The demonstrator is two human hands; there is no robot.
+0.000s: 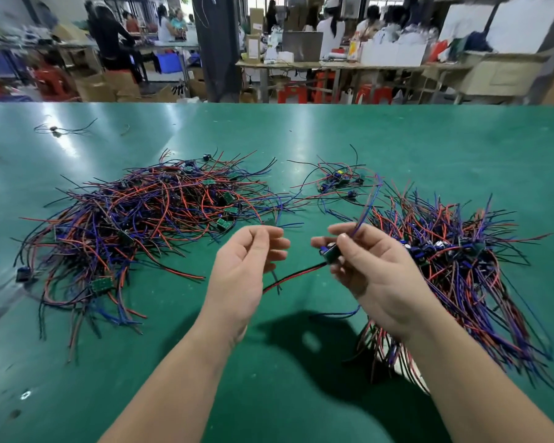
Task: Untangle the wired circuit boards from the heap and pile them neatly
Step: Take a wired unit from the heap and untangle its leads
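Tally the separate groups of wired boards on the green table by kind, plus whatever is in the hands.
Big tangled heap: 1
Neat aligned pile: 1
Small loose cluster: 1
Stray piece at far left: 1
Board held in right hand: 1
Total: 5
Left hand pinches only a wire.

Table [301, 394] was green. Heap [135, 219] wires were red, blue, black; boards green. Sorted pile [454, 270] showed the same colours.

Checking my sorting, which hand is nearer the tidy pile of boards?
Right. The right hand is beside the tidy pile, holding one board; the left hand is farther left.
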